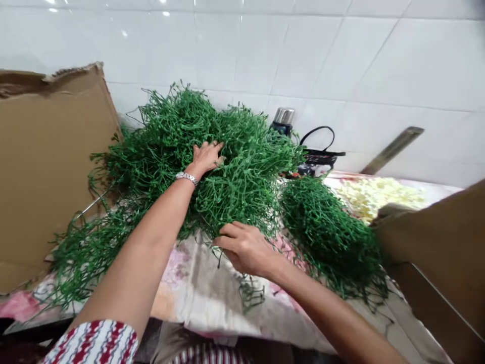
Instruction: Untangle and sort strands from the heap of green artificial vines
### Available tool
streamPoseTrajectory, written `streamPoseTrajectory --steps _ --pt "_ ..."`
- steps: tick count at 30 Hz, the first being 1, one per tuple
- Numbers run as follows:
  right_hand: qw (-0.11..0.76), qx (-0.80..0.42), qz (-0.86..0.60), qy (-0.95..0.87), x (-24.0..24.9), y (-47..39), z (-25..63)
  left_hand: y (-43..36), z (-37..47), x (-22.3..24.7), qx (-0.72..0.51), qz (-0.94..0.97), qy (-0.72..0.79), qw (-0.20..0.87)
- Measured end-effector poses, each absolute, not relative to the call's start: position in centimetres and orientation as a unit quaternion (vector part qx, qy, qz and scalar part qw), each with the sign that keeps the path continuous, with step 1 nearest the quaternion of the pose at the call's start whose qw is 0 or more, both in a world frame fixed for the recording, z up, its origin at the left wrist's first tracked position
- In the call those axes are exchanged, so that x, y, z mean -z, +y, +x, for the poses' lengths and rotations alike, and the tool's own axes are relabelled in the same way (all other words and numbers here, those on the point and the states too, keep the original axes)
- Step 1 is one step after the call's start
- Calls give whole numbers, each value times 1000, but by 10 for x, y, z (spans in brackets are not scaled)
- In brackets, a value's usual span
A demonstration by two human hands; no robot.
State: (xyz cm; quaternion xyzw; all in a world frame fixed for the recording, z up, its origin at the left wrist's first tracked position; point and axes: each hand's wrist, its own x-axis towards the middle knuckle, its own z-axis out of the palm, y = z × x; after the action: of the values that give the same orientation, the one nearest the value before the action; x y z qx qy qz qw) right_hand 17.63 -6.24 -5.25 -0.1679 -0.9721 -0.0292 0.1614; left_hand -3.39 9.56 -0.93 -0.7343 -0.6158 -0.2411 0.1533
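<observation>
A big tangled heap of thin green artificial stems (242, 136) with small budded tips spreads across the cloth-covered table. My left hand (206, 155), a metal watch on its wrist, rests in the middle of this heap with its fingers spread. At the heap's front edge, my right hand (246, 247) has its fingers closed in a pinch around green stems, mostly hidden by the fingers. A few blurred loose stems (252, 293) show below that hand. To the right lies a separate, denser bundle of green stems (329, 227).
Cardboard boxes stand at the left (56, 167) and right (439, 268). Behind the heap are a metal-capped flask (283, 117) and a dark handbag (320, 156) near the tiled wall. Pale yellow pieces (379, 194) lie at the right back, by a metal strip (392, 150).
</observation>
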Motion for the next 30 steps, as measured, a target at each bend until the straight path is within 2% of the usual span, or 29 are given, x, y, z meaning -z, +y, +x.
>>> streamPoseTrajectory --steps 4,8,11,16,19,22,24,25,27,30 --pt "117 -3 -170 -978 74 -69 173 73 -36 -1 210 -754 -609 129" --pt "88 -5 -221 -971 80 -62 174 10 -23 -1 288 -742 -578 179" --pt "63 10 -251 -966 81 -64 175 -40 -2 17 288 -767 -548 167" --pt "57 15 -282 -958 73 -85 184 -70 16 67 186 -790 -568 139" --pt "117 5 -241 -963 52 -100 201 -71 7 84 154 -805 -554 148" --pt "254 5 -192 -948 22 -104 224 -80 0 88 143 -821 -529 161" --pt "328 39 -225 -917 4 -95 236 -89 -2 90 141 -826 -520 163" --pt "338 66 -262 -902 -3 -87 241 -94 -2 91 139 -830 -515 162" --pt "301 112 -332 -887 -6 -67 245 -103 -4 94 133 -835 -509 159" --pt "192 112 -381 -898 15 -39 244 -119 -13 102 141 -820 -535 147"
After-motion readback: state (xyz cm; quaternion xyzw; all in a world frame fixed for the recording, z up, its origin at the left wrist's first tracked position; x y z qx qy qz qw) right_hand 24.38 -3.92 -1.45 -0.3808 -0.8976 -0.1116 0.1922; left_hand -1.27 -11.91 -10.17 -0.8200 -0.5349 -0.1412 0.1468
